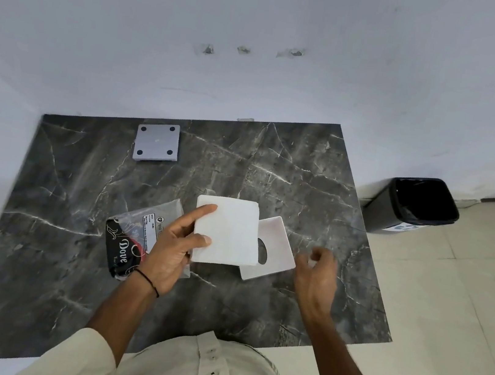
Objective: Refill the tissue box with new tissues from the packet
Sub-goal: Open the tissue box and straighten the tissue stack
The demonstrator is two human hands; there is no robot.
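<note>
The left hand [177, 250] pinches the soft, floppy tissue stack [226, 232] at its edge above the box [275, 249], needing support underneath, while the loosely curled right hand [317, 271] seems empty.

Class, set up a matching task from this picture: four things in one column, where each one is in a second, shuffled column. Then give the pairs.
Things:
1. tissue stack
2. packet
3. grey panel
4. bin

Places:
A. on the floor, right of the table
B. far side of the table, near the wall
C. held in the left hand
D. lying on the table under the left hand

Pairs: 1-C, 2-D, 3-B, 4-A
</note>
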